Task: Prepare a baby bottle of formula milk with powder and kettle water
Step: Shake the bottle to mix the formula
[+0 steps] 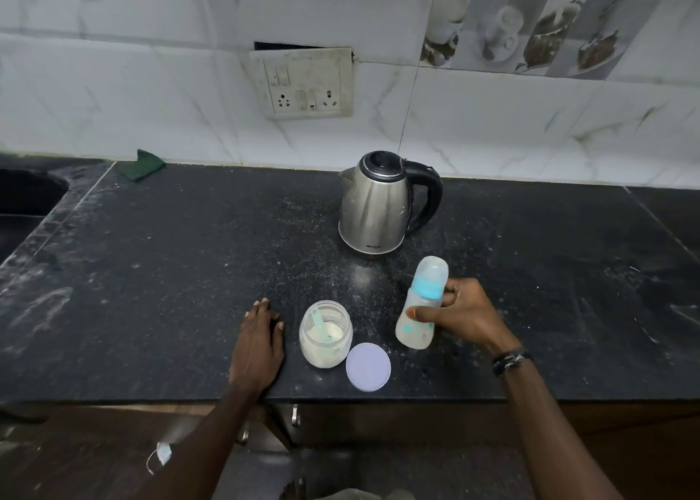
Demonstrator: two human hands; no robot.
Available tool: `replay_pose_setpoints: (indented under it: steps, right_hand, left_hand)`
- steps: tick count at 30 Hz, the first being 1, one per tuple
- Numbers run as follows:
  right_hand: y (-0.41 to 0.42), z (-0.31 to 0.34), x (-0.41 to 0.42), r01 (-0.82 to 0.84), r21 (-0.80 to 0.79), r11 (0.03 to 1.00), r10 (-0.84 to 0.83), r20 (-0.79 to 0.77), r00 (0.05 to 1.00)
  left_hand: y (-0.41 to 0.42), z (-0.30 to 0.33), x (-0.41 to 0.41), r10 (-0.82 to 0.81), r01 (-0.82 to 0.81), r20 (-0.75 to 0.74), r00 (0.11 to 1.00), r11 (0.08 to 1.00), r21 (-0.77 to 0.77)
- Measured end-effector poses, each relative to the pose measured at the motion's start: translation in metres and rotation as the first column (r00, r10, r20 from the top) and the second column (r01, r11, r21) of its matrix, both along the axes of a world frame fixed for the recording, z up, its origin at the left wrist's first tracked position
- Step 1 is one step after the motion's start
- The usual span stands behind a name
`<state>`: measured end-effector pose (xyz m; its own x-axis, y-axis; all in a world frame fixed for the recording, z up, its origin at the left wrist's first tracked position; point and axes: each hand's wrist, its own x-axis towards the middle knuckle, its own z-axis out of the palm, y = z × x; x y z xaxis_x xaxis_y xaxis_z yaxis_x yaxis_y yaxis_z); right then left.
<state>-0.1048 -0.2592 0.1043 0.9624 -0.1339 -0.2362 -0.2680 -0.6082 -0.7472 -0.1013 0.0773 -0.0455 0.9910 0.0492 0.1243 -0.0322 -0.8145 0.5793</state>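
A baby bottle (418, 310) with a blue ring and clear cap stands on the dark counter (170, 272), leaning slightly; milky liquid shows inside. My right hand (462, 315) grips its middle, thumb across the front. My left hand (259, 342) rests flat on the counter, fingers straight, just left of an open clear jar (325, 334) holding white powder and a pale blue scoop (318, 323). The jar's round lid (368, 367) lies beside it to the right. A steel kettle (373, 207) with a black handle stands behind, lid closed.
A wall socket panel (303, 82) hangs on the tiled wall above the kettle. A green cloth (142, 164) lies at the back left, near a sink (26, 204) at the far left. Cabinet handles (294, 415) show below the counter's front edge.
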Motion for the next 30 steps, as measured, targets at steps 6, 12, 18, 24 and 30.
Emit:
replay_pose_setpoints:
  steps: [6, 12, 18, 24, 30]
  right_hand:
    - [0.001, 0.003, 0.001, 0.021, 0.032, 0.999, -0.021, -0.014, 1.000]
    - [-0.001, 0.006, -0.003, -0.071, -0.033, 0.997, 0.066, -0.150, 0.986]
    - [0.002, 0.000, -0.002, 0.014, 0.055, 0.998, -0.010, -0.071, 0.997]
    - [0.006, -0.004, -0.003, 0.065, 0.161, 0.985, -0.065, 0.000, 0.998]
    - [0.007, -0.009, -0.004, 0.100, 0.226, 0.969, -0.106, 0.015, 0.994]
  left_hand:
    - [0.001, 0.000, 0.000, 0.001, -0.001, -0.007, 1.000, 1.000, 0.003]
    - [0.000, 0.001, 0.000, 0.003, -0.003, -0.012, 1.000, 1.000, 0.007]
    - [-0.001, 0.004, -0.003, 0.001, -0.001, -0.004, 1.000, 1.000, 0.015]
    - [-0.003, 0.005, -0.003, 0.010, -0.010, -0.019, 1.000, 1.000, 0.018]
    - [-0.002, 0.003, -0.001, 0.006, -0.006, -0.026, 1.000, 1.000, 0.017]
